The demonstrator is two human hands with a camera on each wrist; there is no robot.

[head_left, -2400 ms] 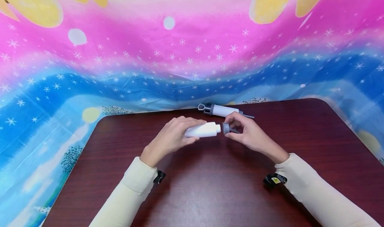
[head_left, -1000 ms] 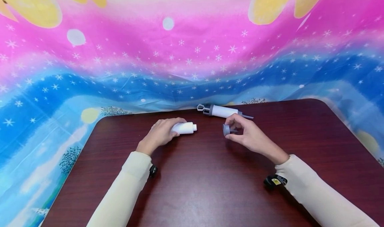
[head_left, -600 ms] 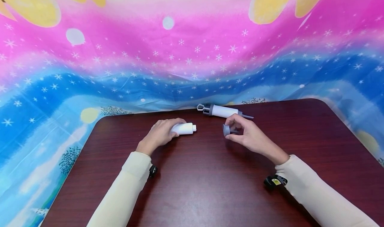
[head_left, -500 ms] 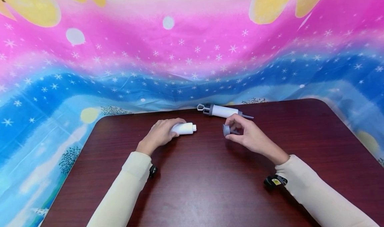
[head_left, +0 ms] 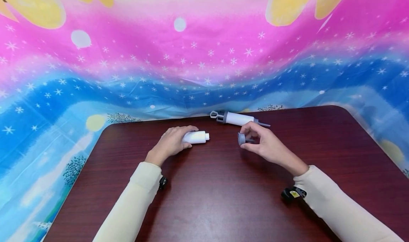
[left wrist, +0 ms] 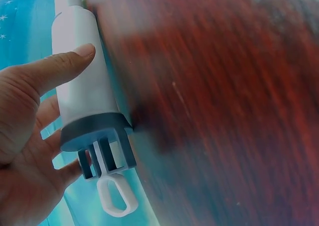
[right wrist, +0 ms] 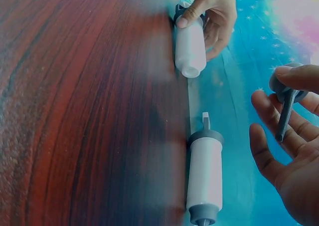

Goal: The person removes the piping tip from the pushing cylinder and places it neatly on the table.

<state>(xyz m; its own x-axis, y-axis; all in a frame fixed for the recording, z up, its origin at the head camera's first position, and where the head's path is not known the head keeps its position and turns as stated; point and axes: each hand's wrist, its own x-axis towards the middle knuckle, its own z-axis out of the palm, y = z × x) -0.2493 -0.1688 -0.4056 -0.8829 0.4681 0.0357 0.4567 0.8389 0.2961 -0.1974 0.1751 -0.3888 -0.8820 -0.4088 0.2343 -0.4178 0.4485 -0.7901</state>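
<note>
A white syringe barrel [head_left: 195, 137] lies toward the back of the table, its bare neck pointing right. My left hand [head_left: 172, 140] holds it from the left, thumb on the near side. The left wrist view shows its dark grey end collar [left wrist: 94, 128] and pale loop handle [left wrist: 117, 195]. Apart from it, to the right, my right hand [head_left: 263, 140] pinches a grey nozzle cap [head_left: 241, 138] between thumb and fingers. Its wide side faces the barrel, and its thin spout [right wrist: 285, 117] points back toward the palm in the right wrist view.
A second white syringe [head_left: 239, 119], with grey ends, loop handle and spout, lies near the back edge of the dark red wooden table [head_left: 211, 199], just beyond the right hand. A patterned cloth [head_left: 204, 57] hangs behind and beside the table.
From just in front of the nozzle cap, my left hand has moved left with the syringe barrel and lowered it. My left thumb has just shifted slightly. The right hand has stayed in place.
</note>
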